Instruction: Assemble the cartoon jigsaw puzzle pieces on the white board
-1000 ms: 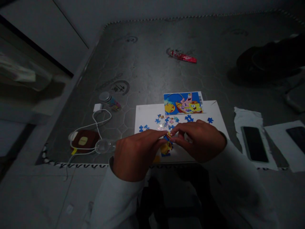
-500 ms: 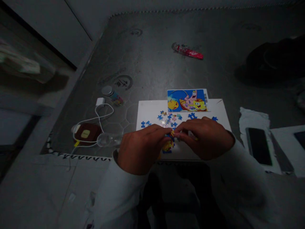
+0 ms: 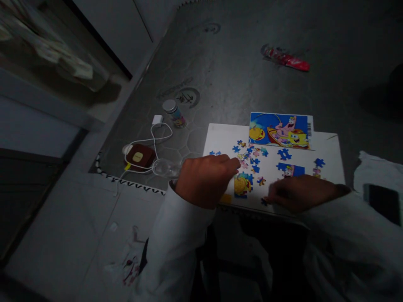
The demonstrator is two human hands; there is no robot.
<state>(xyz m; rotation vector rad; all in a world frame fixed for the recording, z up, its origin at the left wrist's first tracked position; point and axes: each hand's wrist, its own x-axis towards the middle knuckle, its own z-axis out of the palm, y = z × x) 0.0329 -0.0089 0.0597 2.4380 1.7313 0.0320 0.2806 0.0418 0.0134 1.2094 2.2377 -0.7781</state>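
A white board [image 3: 327,144] lies on the dark mat with a cartoon picture card [image 3: 278,130] at its far edge. Loose blue puzzle pieces [image 3: 252,153] are scattered on it. A joined yellow-and-blue cluster [image 3: 243,184] sits near the front, and a smaller joined bit [image 3: 291,170] lies to its right. My left hand [image 3: 206,180] is curled at the board's left edge, fingertips by the loose pieces. My right hand [image 3: 299,193] lies low along the board's near edge, fingers pressed together beside a small blue piece [image 3: 263,202]. What either hand holds is hidden.
A dark red power bank [image 3: 137,157] with a white cable, a clear round object [image 3: 163,167] and a small jar [image 3: 174,112] lie left of the board. A red wrapper [image 3: 285,58] is far back. A phone [image 3: 382,201] rests on paper at the right.
My hands, pinched together over the joined cluster before, have come apart: the left stays at the left, the right has dropped to the near edge. The view has swung left.
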